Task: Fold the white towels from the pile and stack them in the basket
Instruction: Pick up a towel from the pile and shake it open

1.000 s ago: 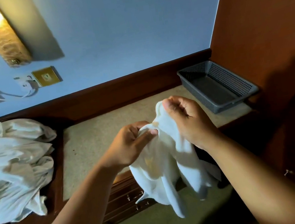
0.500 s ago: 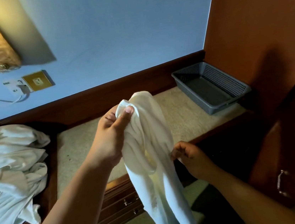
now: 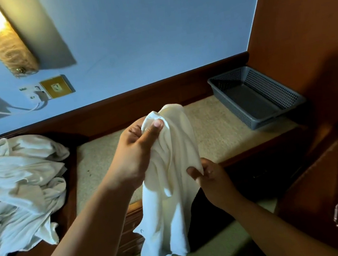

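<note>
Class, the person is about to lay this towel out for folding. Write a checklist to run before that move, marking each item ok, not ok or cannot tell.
1. Left hand pinches the towel near its top: ok.
2. Right hand grips the towel's side edge: ok.
3. Towel opened flat: not ok, it hangs bunched.
4. Which corners are held: cannot tell.
5. Desk top has room to lay it: ok.
6. Basket has room: ok, no towel in it.

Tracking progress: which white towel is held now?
The white cloth towel hanging from the left hand, right hand pinching its edge; the piled towels lie at left.
</note>
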{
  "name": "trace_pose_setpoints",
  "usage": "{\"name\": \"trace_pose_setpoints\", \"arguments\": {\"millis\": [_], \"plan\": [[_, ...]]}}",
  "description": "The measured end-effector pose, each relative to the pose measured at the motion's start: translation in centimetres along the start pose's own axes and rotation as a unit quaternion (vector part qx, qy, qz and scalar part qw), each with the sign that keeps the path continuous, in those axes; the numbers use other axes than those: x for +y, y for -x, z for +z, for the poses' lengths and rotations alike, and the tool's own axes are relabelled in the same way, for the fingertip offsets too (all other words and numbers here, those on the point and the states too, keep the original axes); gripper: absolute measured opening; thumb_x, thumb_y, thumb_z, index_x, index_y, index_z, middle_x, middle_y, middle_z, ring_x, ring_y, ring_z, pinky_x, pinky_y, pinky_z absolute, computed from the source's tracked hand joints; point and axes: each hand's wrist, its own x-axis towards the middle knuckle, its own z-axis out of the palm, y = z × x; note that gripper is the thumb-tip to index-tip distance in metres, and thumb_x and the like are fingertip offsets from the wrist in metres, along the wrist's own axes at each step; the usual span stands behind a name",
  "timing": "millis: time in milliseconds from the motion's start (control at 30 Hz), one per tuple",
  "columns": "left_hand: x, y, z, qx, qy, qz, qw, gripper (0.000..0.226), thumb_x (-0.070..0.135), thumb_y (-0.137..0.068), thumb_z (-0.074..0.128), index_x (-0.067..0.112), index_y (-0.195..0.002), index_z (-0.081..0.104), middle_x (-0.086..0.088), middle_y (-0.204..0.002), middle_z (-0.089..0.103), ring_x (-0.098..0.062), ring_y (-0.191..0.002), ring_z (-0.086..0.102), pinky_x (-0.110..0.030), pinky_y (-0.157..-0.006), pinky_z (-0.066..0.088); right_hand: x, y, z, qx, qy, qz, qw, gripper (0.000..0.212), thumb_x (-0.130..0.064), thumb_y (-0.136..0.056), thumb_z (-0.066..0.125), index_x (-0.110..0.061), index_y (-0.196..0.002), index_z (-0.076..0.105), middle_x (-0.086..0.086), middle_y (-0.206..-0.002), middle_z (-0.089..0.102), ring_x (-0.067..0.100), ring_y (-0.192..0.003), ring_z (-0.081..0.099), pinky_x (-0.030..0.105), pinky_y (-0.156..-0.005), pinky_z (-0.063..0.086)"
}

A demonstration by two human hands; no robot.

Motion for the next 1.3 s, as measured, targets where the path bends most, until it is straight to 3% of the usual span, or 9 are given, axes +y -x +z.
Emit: {"name": "trace_pose_setpoints", "arguments": {"millis": [133, 300, 467, 533, 633, 800, 1033, 1200, 1300], "plan": [[0.1, 0.2, -1.5, 0.056, -0.034, 0.006, 0.998, 0.025, 0.031, -0.093, 0.061, 0.007, -0.098, 0.067, -0.018, -0.087, 0.064, -0.033, -0.081, 0.061, -0.052, -0.080, 0.052, -0.2, -0.9, -0.9, 0.096, 0.009, -0.009, 0.995, 0.024, -0.033, -0.100, 0.058, -0.014, -0.085, 0.058, -0.007, -0.071, 0.062, -0.004, -0.061, 0.057, 0.018, -0.062, 0.045], [-1.3, 0.0, -4.0, 0.150, -0.280, 0.048, 0.947, 0.023, 0.043, -0.088, 0.070, 0.030, -0.107, 0.069, -0.001, -0.089, 0.072, -0.018, -0.079, 0.070, -0.057, -0.076, 0.059, -3.2, -1.6, -2.9, 0.111, 0.054, -0.096, 0.988, 0.029, -0.039, -0.099, 0.054, -0.014, -0.087, 0.063, -0.004, -0.073, 0.066, 0.010, -0.066, 0.060, 0.031, -0.062, 0.048], [-2.0, 0.2, -2.6, -0.059, -0.429, 0.044, 0.900, 0.096, 0.043, -0.077, 0.083, 0.047, -0.155, 0.026, 0.007, -0.087, 0.072, -0.012, -0.066, 0.065, -0.030, -0.066, 0.059, -8.4, -1.1, -2.4, 0.007, 0.149, -0.213, 0.966, 0.014, -0.040, -0.096, 0.059, -0.030, -0.090, 0.066, -0.005, -0.083, 0.069, 0.008, -0.075, 0.064, 0.030, -0.067, 0.051], [-2.5, 0.2, -1.3, -0.131, -0.394, 0.048, 0.909, 0.076, 0.033, -0.083, 0.082, 0.040, -0.148, 0.043, 0.012, -0.083, 0.073, -0.005, -0.063, 0.063, -0.026, -0.064, 0.057, -9.9, -1.0, -2.2, -0.012, 0.149, -0.231, 0.961, 0.007, -0.034, -0.096, 0.062, -0.033, -0.099, 0.068, -0.013, -0.087, 0.071, 0.002, -0.082, 0.067, 0.018, -0.069, 0.049], [-3.0, 0.2, -0.6, -0.151, -0.323, 0.026, 0.934, 0.013, 0.024, -0.096, 0.069, 0.018, -0.106, 0.071, -0.002, -0.090, 0.076, -0.019, -0.076, 0.074, -0.047, -0.070, 0.061, -11.3, -1.0, -2.8, -0.013, 0.170, -0.230, 0.958, 0.009, -0.033, -0.094, 0.062, -0.030, -0.098, 0.069, -0.020, -0.085, 0.070, -0.001, -0.084, 0.066, 0.011, -0.071, 0.044], [-2.9, 0.1, -0.1, -0.078, -0.263, 0.063, 0.959, 0.026, 0.033, -0.098, 0.056, 0.012, -0.092, 0.070, -0.013, -0.083, 0.072, -0.035, -0.071, 0.070, -0.049, -0.063, 0.055, -10.9, -1.0, -4.4, -0.017, 0.198, -0.145, 0.969, 0.016, -0.033, -0.083, 0.080, -0.026, -0.095, 0.070, -0.014, -0.078, 0.069, 0.000, -0.070, 0.063, 0.017, -0.061, 0.046], [-1.8, -0.3, 0.3, 0.029, -0.111, 0.016, 0.993, 0.019, 0.017, -0.103, 0.054, 0.013, -0.092, 0.069, -0.003, -0.075, 0.069, -0.018, -0.069, 0.066, -0.031, -0.064, 0.054, 1.6, -1.0, -7.8, -0.004, 0.251, 0.077, 0.965, 0.016, -0.025, -0.081, 0.079, -0.016, -0.075, 0.068, -0.004, -0.062, 0.064, 0.005, -0.059, 0.055, 0.028, -0.059, 0.045], [-2.0, 0.1, -2.3, 0.118, -0.211, 0.010, 0.970, 0.022, 0.024, -0.102, 0.057, 0.018, -0.085, 0.069, 0.004, -0.066, 0.067, -0.014, -0.059, 0.063, -0.032, -0.059, 0.052, 5.5, 0.7, -10.0, 0.122, 0.178, 0.097, 0.972, 0.022, -0.004, -0.079, 0.080, -0.022, -0.079, 0.067, 0.001, -0.076, 0.069, 0.017, -0.073, 0.063, 0.020, -0.060, 0.047], [-2.5, 0.4, -3.6, 0.080, -0.401, -0.006, 0.912, 0.016, 0.035, -0.099, 0.060, 0.024, -0.091, 0.069, -0.003, -0.074, 0.072, -0.023, -0.067, 0.069, -0.045, -0.064, 0.060, 2.6, 0.2, -9.6, 0.107, 0.133, 0.056, 0.984, 0.019, -0.004, -0.083, 0.078, -0.019, -0.074, 0.070, 0.010, -0.070, 0.068, 0.015, -0.067, 0.059, 0.024, -0.060, 0.046]]}}
